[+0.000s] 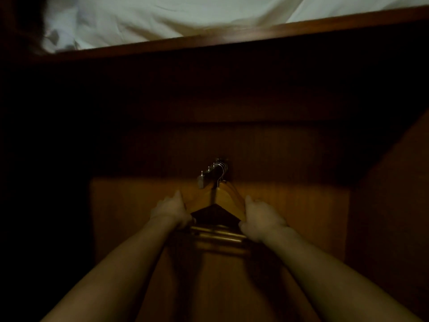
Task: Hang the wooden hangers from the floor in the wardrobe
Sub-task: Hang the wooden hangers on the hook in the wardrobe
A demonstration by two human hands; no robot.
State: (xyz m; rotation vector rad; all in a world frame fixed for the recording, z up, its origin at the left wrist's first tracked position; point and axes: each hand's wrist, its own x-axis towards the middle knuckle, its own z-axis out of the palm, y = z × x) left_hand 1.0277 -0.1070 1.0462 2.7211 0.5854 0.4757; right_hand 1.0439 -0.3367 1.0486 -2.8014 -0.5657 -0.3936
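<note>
Several wooden hangers [222, 198] hang bunched together inside the dim wardrobe, their metal hooks [221, 169] over a short metal rail [207, 176] that sticks out from the back panel. My left hand [171, 211] grips the left ends of the hangers. My right hand [262, 219] grips the right ends. The lower bars [218, 235] of the hangers run between my two hands. Both forearms reach in from the bottom of the view.
The wardrobe's wooden back panel [290, 205] lies behind the hangers, with a side wall [394, 194] on the right. Above is a dark wooden shelf edge [232, 40] with white fabric [162, 17] over it. The left side is in deep shadow.
</note>
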